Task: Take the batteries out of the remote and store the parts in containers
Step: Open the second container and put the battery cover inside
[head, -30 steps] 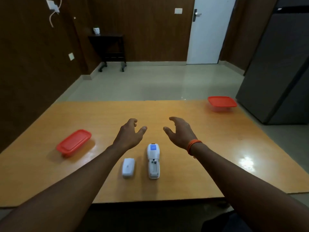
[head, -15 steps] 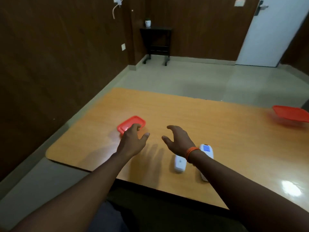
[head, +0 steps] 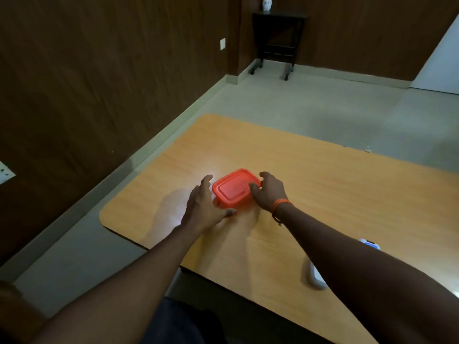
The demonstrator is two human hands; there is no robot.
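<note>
A red lidded container [head: 233, 188] sits near the left end of the wooden table [head: 335, 184]. My left hand [head: 205, 206] lies against its left side, fingers straight along the wall and thumb stretched along the near wall. My right hand [head: 269, 192] grips the right end, thumb on the lid and fingers curled round the far corner. At the right edge, the white remote [head: 370, 244] peeks out from behind my right forearm. Its white battery cover [head: 315, 279] lies nearer to me, partly hidden by the same forearm. No batteries show.
The table's rounded left corner [head: 106, 219] and near edge fall off to grey floor. A dark wood wall runs along the left. A small black side table [head: 278, 33] stands in the far corner.
My view swung left. Both hands travelled left from above the remote to the red container and now touch it. The remote and cover stayed in place.
</note>
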